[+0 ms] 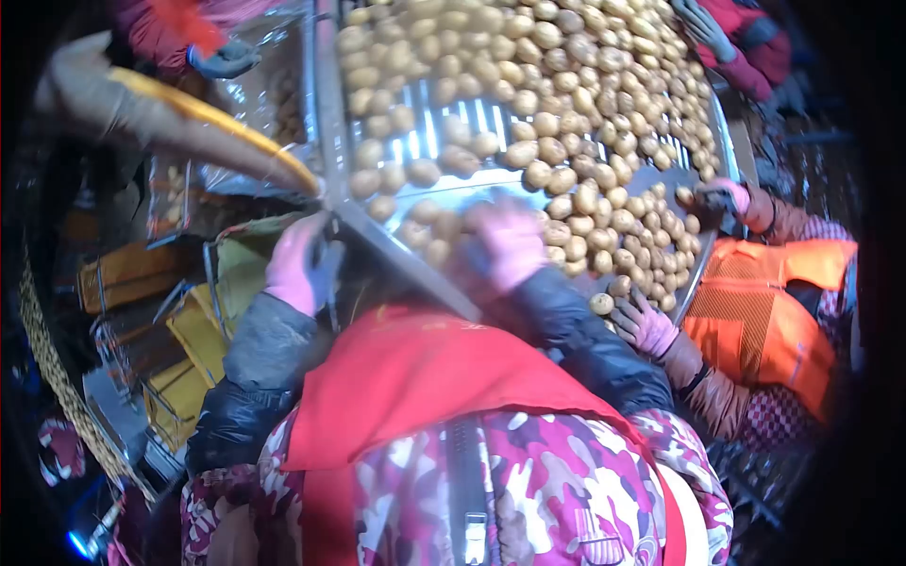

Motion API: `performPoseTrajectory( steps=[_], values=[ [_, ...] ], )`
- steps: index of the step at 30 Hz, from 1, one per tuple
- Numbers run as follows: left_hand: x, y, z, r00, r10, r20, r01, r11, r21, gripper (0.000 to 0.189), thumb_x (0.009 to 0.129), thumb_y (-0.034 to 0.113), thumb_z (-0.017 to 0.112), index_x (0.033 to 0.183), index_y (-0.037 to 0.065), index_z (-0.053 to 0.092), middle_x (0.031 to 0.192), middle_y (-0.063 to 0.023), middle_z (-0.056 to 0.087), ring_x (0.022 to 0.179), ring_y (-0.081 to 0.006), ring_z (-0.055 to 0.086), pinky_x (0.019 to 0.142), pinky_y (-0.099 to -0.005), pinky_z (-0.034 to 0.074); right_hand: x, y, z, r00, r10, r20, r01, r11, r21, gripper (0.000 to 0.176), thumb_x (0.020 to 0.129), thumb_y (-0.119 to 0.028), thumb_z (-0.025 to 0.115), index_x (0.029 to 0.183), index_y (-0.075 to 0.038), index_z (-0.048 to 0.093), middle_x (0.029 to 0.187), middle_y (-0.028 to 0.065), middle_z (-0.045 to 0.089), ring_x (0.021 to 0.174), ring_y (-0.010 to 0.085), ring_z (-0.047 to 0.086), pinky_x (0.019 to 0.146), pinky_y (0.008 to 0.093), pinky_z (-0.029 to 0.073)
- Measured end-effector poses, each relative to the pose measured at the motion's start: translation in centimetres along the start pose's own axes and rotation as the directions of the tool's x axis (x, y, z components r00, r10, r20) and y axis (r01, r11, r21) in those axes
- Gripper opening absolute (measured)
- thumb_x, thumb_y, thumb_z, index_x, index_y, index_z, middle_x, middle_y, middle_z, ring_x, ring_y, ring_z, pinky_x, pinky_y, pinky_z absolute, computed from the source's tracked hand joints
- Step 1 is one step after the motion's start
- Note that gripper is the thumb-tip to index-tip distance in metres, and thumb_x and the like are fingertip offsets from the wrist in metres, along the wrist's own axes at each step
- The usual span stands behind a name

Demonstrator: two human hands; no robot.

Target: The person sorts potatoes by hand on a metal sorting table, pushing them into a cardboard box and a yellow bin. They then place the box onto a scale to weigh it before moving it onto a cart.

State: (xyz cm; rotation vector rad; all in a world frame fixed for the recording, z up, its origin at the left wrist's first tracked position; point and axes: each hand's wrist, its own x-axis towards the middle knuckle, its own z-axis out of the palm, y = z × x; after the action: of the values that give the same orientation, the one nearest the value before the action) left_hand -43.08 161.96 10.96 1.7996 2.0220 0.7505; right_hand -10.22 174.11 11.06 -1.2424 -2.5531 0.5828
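My left hand (297, 266), in a pink glove with dark fingers, is at the corner of the metal rim (415, 267), left of the sorting table. Its fingers point down and are partly hidden. My right hand (507, 243), also in a pink glove, reaches over the near end of the table and is smeared by motion; I cannot tell whether it grips a potato. Several loose potatoes (429, 222) lie just left of it, beside a bare metal plate (472, 184). A dense spread of potatoes (604, 104) covers the rollers beyond.
A person in an orange vest (755, 311) works at the right edge, one gloved hand (646, 325) near a potato. Gloved hands of others (226, 58) (706, 28) show at the top. A yellow-edged beam (208, 118) slants in from the left, above yellow sacks (193, 330).
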Motion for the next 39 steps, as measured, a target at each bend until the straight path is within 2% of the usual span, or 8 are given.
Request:
performPoseTrajectory(
  steps=[3, 9, 11, 14, 19, 28, 33, 39],
  values=[
    [5.5, 4.5, 3.1, 0.940, 0.314, 0.132, -0.337, 0.913, 0.230, 0.060, 0.087, 0.030, 0.078, 0.139, 0.008, 0.060, 0.139, -0.0204, 0.058, 0.131, -0.0416, 0.052, 0.111, -0.0513, 0.043, 0.6, 0.6, 3.7, 0.940, -0.331, 0.078, 0.330, 0.943, 0.026, 0.057, 0.087, -0.030, 0.070, 0.138, -0.009, 0.056, 0.146, 0.0166, 0.052, 0.139, 0.0375, 0.046, 0.120, 0.0583, 0.026],
    [7.7, 4.7, 13.3, 0.923, 0.289, 0.253, -0.372, 0.835, 0.404, 0.072, 0.085, 0.043, 0.075, 0.144, 0.009, 0.054, 0.149, -0.0188, 0.049, 0.143, -0.0438, 0.037, 0.112, -0.0650, 0.033, -4.6, 10.5, -2.1, 0.977, -0.013, -0.214, -0.020, 0.989, -0.150, 0.052, 0.081, -0.036, 0.073, 0.127, -0.014, 0.061, 0.131, 0.0175, 0.058, 0.126, 0.0388, 0.053, 0.104, 0.0525, 0.042],
    [7.0, 9.5, 12.5, 0.861, 0.281, 0.424, -0.438, 0.834, 0.337, 0.066, 0.087, 0.038, 0.074, 0.142, 0.008, 0.055, 0.147, -0.0201, 0.050, 0.139, -0.0424, 0.043, 0.112, -0.0601, 0.038, -6.1, 13.6, -2.5, 0.964, 0.257, -0.062, -0.264, 0.924, -0.276, 0.064, 0.090, -0.044, 0.066, 0.148, -0.019, 0.054, 0.156, 0.0189, 0.045, 0.144, 0.0395, 0.042, 0.116, 0.0536, 0.035],
    [8.5, 11.9, 12.6, 0.482, 0.469, 0.740, -0.381, 0.873, -0.305, 0.057, 0.088, 0.028, 0.071, 0.138, 0.007, 0.057, 0.142, -0.0216, 0.055, 0.131, -0.0405, 0.053, 0.108, -0.0523, 0.045, -8.6, 17.6, -3.0, 0.893, 0.419, -0.161, -0.449, 0.830, -0.331, 0.066, 0.094, -0.047, 0.065, 0.151, -0.017, 0.051, 0.157, 0.0180, 0.045, 0.144, 0.0388, 0.043, 0.116, 0.0544, 0.034],
    [14.2, 10.5, 14.3, 0.715, 0.628, 0.307, -0.655, 0.756, -0.022, 0.052, 0.083, 0.023, 0.073, 0.132, 0.008, 0.062, 0.134, -0.0179, 0.061, 0.123, -0.0397, 0.057, 0.102, -0.0499, 0.049, -7.0, 18.5, -4.1, 0.836, 0.386, -0.390, -0.479, 0.860, -0.175, 0.060, 0.092, -0.036, 0.073, 0.145, -0.013, 0.058, 0.150, 0.0191, 0.053, 0.134, 0.0413, 0.051, 0.114, 0.0508, 0.039],
    [15.9, 10.7, 14.0, 0.769, 0.470, 0.433, -0.547, 0.834, 0.065, 0.048, 0.082, 0.039, 0.079, 0.119, 0.010, 0.067, 0.126, -0.0160, 0.063, 0.114, -0.0384, 0.061, 0.096, -0.0491, 0.051, 9.5, 22.2, -2.6, 0.682, 0.456, -0.572, -0.664, 0.714, -0.223, 0.075, 0.091, -0.064, 0.062, 0.153, -0.024, 0.048, 0.156, 0.0242, 0.042, 0.138, 0.0456, 0.048, 0.116, 0.0650, 0.030],
    [16.5, 9.5, 14.3, 0.746, 0.615, 0.254, -0.641, 0.768, 0.024, 0.043, 0.084, 0.029, 0.078, 0.120, 0.009, 0.069, 0.128, -0.0183, 0.062, 0.115, -0.0402, 0.060, 0.098, -0.0514, 0.050, 7.1, 10.6, -0.2, 0.897, 0.437, -0.063, -0.440, 0.896, -0.050, 0.069, 0.086, -0.056, 0.067, 0.148, -0.027, 0.055, 0.158, 0.0257, 0.040, 0.148, 0.0466, 0.034, 0.118, 0.0622, 0.027],
    [21.2, 12.5, 14.4, 0.861, 0.435, 0.264, -0.498, 0.827, 0.263, 0.065, 0.084, 0.039, 0.077, 0.142, 0.016, 0.061, 0.152, -0.0203, 0.047, 0.140, -0.0454, 0.041, 0.117, -0.0645, 0.029, -1.6, 8.9, -0.1, 1.000, 0.001, 0.024, -0.003, 0.996, 0.088, 0.045, 0.087, -0.036, 0.069, 0.129, -0.021, 0.068, 0.139, 0.0188, 0.057, 0.133, 0.0421, 0.050, 0.111, 0.0582, 0.038]
  ],
)
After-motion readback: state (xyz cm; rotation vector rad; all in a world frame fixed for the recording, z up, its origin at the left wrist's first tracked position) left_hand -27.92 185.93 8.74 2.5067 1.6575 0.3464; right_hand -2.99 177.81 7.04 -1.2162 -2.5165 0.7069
